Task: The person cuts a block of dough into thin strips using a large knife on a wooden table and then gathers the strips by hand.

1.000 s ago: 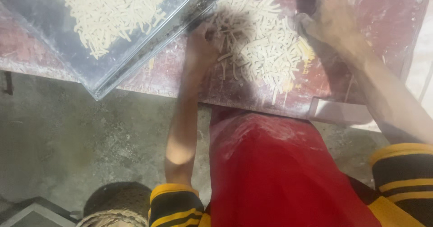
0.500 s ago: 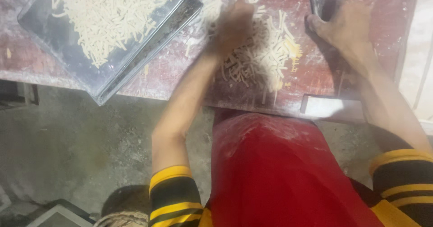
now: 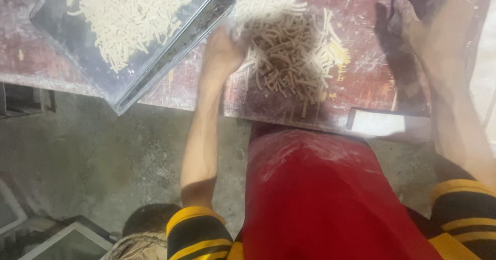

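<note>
Head view, steeply down, close over table (image 3: 361,69)

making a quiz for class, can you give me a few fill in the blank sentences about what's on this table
1. The metal tray of cut dough strips sits to the ____ of the loose pile on the table.
2. The left hand touches the ____ edge of the pile of dough strips.
3. The person's apron is ____ in colour.
4. The right hand rests on the table, ____ from the pile.

Missing words: left; left; red; apart
</note>
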